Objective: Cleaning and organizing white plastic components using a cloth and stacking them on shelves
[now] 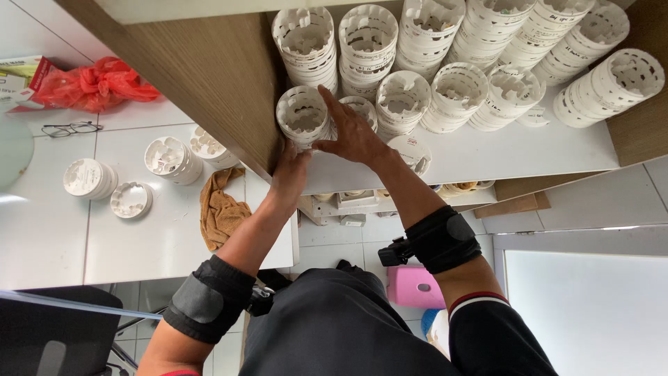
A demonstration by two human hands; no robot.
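Both hands press against one stack of white discs point(303, 118) at the front of a white shelf point(529, 150): the right hand point(351, 132) lies flat and spread against the stack's right side, fingers stretched upward along it, while the left hand point(289, 174) pushes up against its lower edge with fingers together, so the stack is clasped between two open palms rather than closed in a fist. The stack lies on its side at the shelf's left end, close against a brown wooden side panel point(216, 76), which hems it in on the left. Just to its right, partly behind the right hand, sits a second short stack point(362, 108), and beyond that a row of similar stacks point(456, 90) fills the shelf, with a taller back row point(431, 31) crowding behind; one more stack point(612, 83) lies angled at the far right. All are round white discs with notched cut-outs in the middle, and some rims carry small dark print too fine to make out. A single flat disc point(410, 150) with a red-marked label lies just by the right wrist. To the left, on a white counter point(56, 237), stand three more stacks of discs point(170, 159), point(90, 177) and point(131, 199), beside a crumpled tan cloth point(221, 209). Farther back are a red plastic bag point(94, 85), a pair of glasses point(69, 128) and a flat packet point(17, 73) in yellow, white and red. Below, a pink box point(414, 285) sits on the floor. Black bands wrap both forearms.
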